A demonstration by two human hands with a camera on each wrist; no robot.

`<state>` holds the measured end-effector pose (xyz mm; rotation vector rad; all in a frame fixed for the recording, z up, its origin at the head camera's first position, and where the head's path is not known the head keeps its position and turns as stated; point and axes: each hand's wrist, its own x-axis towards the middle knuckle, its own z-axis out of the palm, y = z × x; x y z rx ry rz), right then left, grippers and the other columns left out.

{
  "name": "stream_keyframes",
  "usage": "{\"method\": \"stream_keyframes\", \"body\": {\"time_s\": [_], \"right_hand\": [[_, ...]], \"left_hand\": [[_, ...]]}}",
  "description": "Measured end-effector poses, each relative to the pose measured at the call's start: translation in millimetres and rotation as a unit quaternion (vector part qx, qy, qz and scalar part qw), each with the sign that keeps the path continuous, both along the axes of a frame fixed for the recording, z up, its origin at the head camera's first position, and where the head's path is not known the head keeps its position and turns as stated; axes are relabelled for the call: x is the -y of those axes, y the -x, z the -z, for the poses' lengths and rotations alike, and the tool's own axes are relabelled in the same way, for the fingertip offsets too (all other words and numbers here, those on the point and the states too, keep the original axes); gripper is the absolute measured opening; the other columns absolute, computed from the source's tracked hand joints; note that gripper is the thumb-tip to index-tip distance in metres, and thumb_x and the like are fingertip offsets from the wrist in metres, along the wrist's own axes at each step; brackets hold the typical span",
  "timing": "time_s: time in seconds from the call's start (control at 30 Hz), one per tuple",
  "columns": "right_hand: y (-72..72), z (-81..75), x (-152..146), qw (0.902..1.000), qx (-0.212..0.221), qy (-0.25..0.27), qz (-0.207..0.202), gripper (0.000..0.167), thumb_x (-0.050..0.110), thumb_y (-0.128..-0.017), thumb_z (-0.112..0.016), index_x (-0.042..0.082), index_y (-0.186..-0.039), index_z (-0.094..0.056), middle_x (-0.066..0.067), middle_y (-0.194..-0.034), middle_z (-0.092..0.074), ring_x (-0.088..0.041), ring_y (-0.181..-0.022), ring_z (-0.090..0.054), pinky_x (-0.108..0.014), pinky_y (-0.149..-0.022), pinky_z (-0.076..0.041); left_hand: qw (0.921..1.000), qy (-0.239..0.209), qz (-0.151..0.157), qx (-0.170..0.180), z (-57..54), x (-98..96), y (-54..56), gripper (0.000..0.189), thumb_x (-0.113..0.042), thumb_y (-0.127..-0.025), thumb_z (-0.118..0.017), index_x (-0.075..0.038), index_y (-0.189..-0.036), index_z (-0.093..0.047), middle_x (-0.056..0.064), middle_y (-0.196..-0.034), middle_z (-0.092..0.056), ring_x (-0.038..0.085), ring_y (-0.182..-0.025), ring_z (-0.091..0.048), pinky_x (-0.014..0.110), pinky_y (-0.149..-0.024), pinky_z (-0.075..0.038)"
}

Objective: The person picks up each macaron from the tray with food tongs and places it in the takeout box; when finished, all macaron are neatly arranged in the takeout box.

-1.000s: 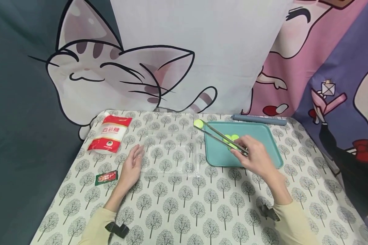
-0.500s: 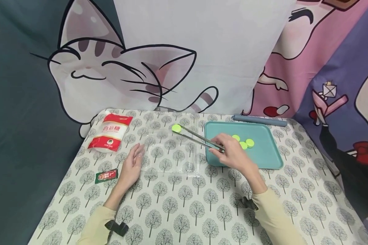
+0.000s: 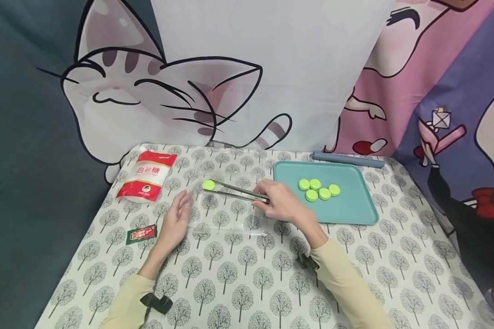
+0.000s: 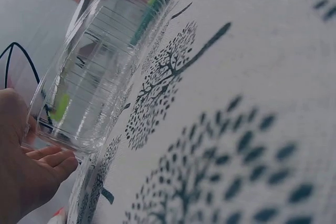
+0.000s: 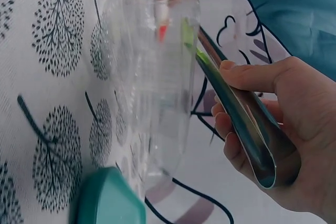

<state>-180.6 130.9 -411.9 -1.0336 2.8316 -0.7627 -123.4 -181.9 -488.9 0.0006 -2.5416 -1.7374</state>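
My right hand (image 3: 281, 202) holds metal tongs (image 3: 239, 193) over a clear plastic box (image 3: 230, 230). Pinched at the tongs' far tips is a round bright green macaron (image 3: 208, 184), above the box's left part. The right wrist view shows thumb and fingers around the tongs (image 5: 247, 121), whose tips reach behind the clear wall. My left hand (image 3: 176, 220) rests at the left side of the box, its fingers loosely extended along the rim, as the left wrist view of the box (image 4: 100, 72) also shows. Several more green macarons (image 3: 324, 193) lie on a teal tray (image 3: 351, 208) to the right.
A red and white bag (image 3: 148, 176) lies at the back left, with a small green and red packet (image 3: 141, 234) in front of it. A grey-blue rod (image 3: 347, 160) lies behind the tray. Cartoon-printed cloth hangs behind the table.
My right hand has moved left from over the tray, carrying the macaron in the tongs over the clear box. The macarons on the tray are now uncovered. My left hand stays in place.
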Motion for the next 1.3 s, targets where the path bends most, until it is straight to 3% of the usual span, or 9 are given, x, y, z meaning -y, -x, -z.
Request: {"method": "stream_keyframes", "body": {"time_s": [0.2,0.57,0.77,1.0,1.3], "right_hand": [[2.6,4.4,12.0,0.9996,0.014,-0.024,-0.007,0.028,0.022,-0.091,-0.075,0.003,-0.110,-0.068,-0.009,-0.107,-0.072,-0.022,-0.099,-0.068,-0.037,-0.093,-0.061],[3.1,9.3,23.6,0.9963,0.056,-0.062,0.018,0.028,0.021,-0.092,-0.074,0.003,-0.112,-0.067,-0.008,-0.106,-0.070,-0.019,-0.093,-0.065,-0.032,-0.089,-0.060],[2.5,10.1,26.7,0.9951,0.070,-0.064,0.030,0.030,0.021,-0.091,-0.076,0.003,-0.113,-0.066,-0.008,-0.109,-0.070,-0.020,-0.096,-0.065,-0.035,-0.092,-0.060],[-1.5,4.5,18.3,0.9978,0.041,-0.044,0.028,0.032,0.024,-0.090,-0.076,0.002,-0.112,-0.066,-0.008,-0.108,-0.070,-0.022,-0.099,-0.066,-0.038,-0.093,-0.060],[-12.1,-2.6,-5.8,0.9992,0.007,-0.004,0.038,0.033,0.023,-0.090,-0.077,0.002,-0.112,-0.066,-0.012,-0.104,-0.070,-0.023,-0.090,-0.066,-0.036,-0.082,-0.062]], "left_hand": [[1.0000,-0.005,0.002,0.000,0.1,1.1,-0.5,0.054,-0.010,-0.108,-0.040,-0.001,-0.159,-0.024,0.015,-0.160,-0.041,0.032,-0.144,-0.046,0.034,-0.121,-0.036],[1.0000,-0.004,0.002,-0.001,-1.2,-1.1,-0.7,0.053,-0.010,-0.108,-0.040,-0.001,-0.159,-0.025,0.015,-0.160,-0.041,0.033,-0.144,-0.046,0.038,-0.123,-0.035],[0.9999,-0.011,0.004,0.000,0.0,0.4,-2.6,0.054,-0.010,-0.108,-0.040,-0.001,-0.159,-0.024,0.015,-0.160,-0.041,0.033,-0.144,-0.046,0.034,-0.121,-0.036],[1.0000,-0.002,-0.001,-0.003,-1.0,0.8,-2.1,0.054,-0.009,-0.108,-0.040,-0.001,-0.159,-0.024,0.016,-0.159,-0.042,0.033,-0.143,-0.048,0.035,-0.120,-0.037],[1.0000,-0.003,-0.001,0.002,-0.4,1.1,-2.9,0.054,-0.009,-0.108,-0.040,-0.001,-0.159,-0.024,0.015,-0.159,-0.042,0.032,-0.143,-0.048,0.035,-0.121,-0.037]]}}
